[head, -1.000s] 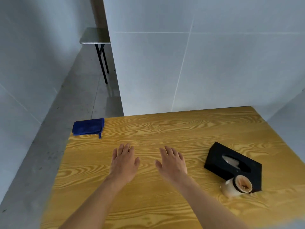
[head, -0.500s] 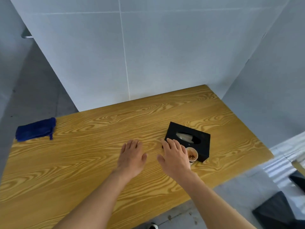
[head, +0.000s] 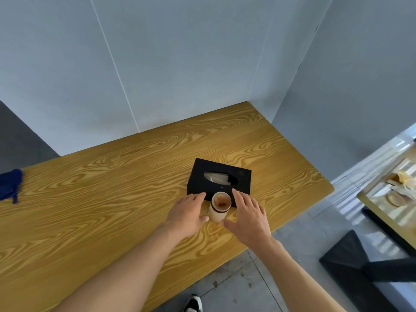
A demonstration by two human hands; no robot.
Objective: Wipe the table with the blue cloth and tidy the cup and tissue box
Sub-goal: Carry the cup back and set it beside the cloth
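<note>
A pale cup (head: 219, 209) with brown residue inside leans against the near side of the black tissue box (head: 244, 176) on the wooden table (head: 112, 199). A white tissue shows in the box's slot. My left hand (head: 188, 212) is just left of the cup, fingers spread, its thumb close to the cup's base. My right hand (head: 249, 216) is just right of the cup, also spread, its fingertips reaching the box's front edge. Neither hand grips anything. The blue cloth (head: 10, 184) lies at the table's far left edge, partly cut off.
Grey walls close the table's back and right side. Its near-right edge drops to a grey floor, where a shoe (head: 193, 305) shows. A dark object (head: 360, 266) and a glass-topped table (head: 391, 194) stand to the right.
The view has swung right, pushing the cloth to the frame's left edge. Both hands have moved from the table's middle to either side of the cup.
</note>
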